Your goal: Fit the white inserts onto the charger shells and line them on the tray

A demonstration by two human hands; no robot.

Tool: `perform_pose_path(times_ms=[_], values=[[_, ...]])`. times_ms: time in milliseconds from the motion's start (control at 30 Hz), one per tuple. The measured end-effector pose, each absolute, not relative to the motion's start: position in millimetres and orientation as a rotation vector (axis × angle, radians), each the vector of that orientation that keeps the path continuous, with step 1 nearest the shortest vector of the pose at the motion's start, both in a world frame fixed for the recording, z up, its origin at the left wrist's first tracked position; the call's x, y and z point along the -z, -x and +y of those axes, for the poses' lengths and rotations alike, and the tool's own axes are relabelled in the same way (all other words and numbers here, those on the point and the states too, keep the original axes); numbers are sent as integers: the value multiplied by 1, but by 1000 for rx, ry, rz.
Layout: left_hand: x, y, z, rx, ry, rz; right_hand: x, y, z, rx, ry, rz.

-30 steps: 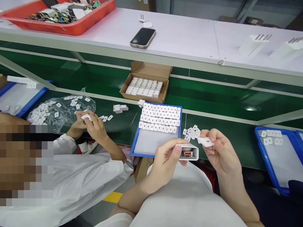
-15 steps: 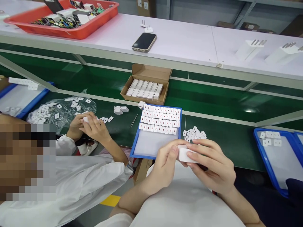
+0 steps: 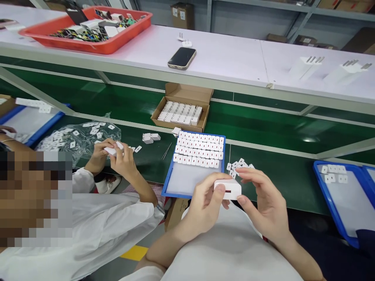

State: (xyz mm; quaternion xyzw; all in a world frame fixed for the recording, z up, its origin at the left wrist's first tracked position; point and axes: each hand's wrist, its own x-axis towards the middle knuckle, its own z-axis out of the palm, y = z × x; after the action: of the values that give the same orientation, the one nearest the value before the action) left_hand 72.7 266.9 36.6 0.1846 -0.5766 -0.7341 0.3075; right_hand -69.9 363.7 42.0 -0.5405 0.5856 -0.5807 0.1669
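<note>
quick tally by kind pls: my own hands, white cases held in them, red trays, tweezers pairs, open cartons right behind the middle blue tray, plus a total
Own hands: 2, left hand and right hand
White case held: 1
Red tray: 1
Tweezers, pairs: 1
Open carton: 1
Total: 6

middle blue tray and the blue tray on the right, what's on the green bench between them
In the head view, a loose pile of white plates lies there, close beside the middle tray, partly overlapped by the right hand.
</note>
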Motion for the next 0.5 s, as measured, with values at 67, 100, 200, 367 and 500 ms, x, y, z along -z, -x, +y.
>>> perform_pose_path(times_ms=[67, 100, 200, 367, 500], values=[[-36, -73, 267, 1909, -480, -1542, -43, 68, 363, 1519, 1453, 1631], [-36, -73, 267, 1894, -474, -1549, -43, 67, 362, 1495, 1393, 1558], [-36, -74, 266, 1873, -460, -1563, -42, 63, 359, 1577, 1242, 1341], [-35, -76, 266, 1898, -440, -1588, -36, 58, 355, 1670, 1215, 1289], [-32, -78, 267, 1941, -425, -1561, -33, 58, 356, 1674, 1202, 1292]])
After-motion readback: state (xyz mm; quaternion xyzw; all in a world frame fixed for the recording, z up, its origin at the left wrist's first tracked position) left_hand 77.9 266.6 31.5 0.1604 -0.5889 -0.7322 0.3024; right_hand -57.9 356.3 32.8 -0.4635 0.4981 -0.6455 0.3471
